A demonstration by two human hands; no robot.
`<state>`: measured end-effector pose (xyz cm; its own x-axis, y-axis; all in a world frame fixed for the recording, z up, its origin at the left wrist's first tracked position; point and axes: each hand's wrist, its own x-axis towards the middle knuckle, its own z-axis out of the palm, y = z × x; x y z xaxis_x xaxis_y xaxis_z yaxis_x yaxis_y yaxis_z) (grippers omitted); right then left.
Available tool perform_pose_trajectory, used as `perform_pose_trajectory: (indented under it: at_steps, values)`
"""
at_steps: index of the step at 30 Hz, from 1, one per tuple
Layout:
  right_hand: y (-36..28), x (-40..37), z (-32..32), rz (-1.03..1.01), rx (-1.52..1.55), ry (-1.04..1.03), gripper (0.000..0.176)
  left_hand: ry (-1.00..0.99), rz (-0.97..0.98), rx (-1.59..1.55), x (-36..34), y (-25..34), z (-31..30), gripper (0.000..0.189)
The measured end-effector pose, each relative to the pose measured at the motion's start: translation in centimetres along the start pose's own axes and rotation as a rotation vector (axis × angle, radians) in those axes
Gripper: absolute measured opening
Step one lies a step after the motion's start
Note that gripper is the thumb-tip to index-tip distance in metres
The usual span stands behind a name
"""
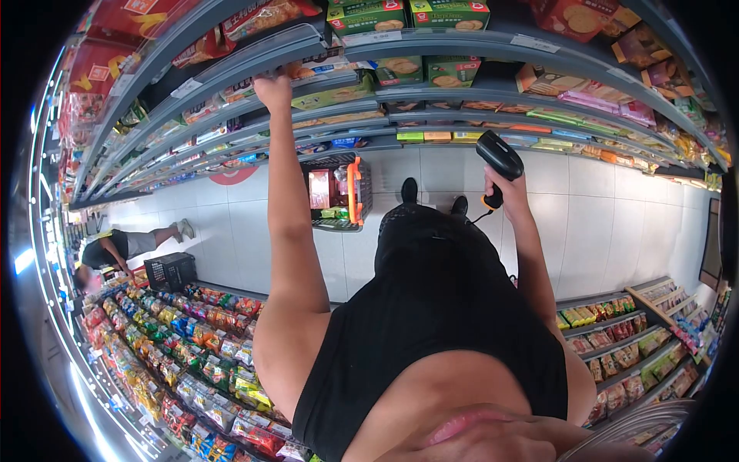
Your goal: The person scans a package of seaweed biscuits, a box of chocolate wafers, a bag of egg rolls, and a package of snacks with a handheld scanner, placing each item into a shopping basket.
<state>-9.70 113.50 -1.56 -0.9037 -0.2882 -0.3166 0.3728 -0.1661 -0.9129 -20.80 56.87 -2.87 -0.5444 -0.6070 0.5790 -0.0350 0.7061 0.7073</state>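
Note:
My left hand is stretched out to the shelf on the left, at the front edge of a tier that holds packaged snacks. Its fingers are partly hidden among the packs and the shelf lip, so I cannot tell what they grip. Green biscuit boxes stand on the same unit to the right of this hand. In front of my body, my right hand is closed around the handle of a black barcode scanner. The scanner's head points up toward the shelves, and a thin cord hangs from its handle.
A dark shopping basket with an orange handle sits on the tiled floor, holding boxes and packs. Snack shelves line the aisle behind me. At the far left, a person bends near a black crate.

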Motion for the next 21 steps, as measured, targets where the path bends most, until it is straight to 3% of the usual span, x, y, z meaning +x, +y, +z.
perform_pose_trajectory:
  at_steps: [6, 12, 15, 18, 21]
  values:
    - [-0.1, -0.1, 0.5, -0.018, 0.003, -0.009, 0.012, 0.071, -0.083, -0.217, -0.5, 2.0, 0.5, 0.049]
    - [-0.1, -0.3, 0.4, -0.03, 0.033, -0.004, 0.012, 0.075, 0.041, 0.18, 0.2, 1.0, 0.3, 0.057]
    - [-0.2, -0.4, 0.6, -0.022, 0.046, -0.007, 0.012, 0.047, -0.023, 0.125, 0.3, 0.6, 0.3, 0.061]
    - [0.1, -0.4, 0.5, -0.015, 0.035, -0.014, 0.012, -0.06, -0.036, 0.244, 1.0, -0.5, 0.3, 0.056]
    - [0.2, -0.2, 0.8, -0.013, 0.031, -0.028, 0.012, 0.016, 0.011, 0.247, 0.7, -1.6, 1.0, 0.04]
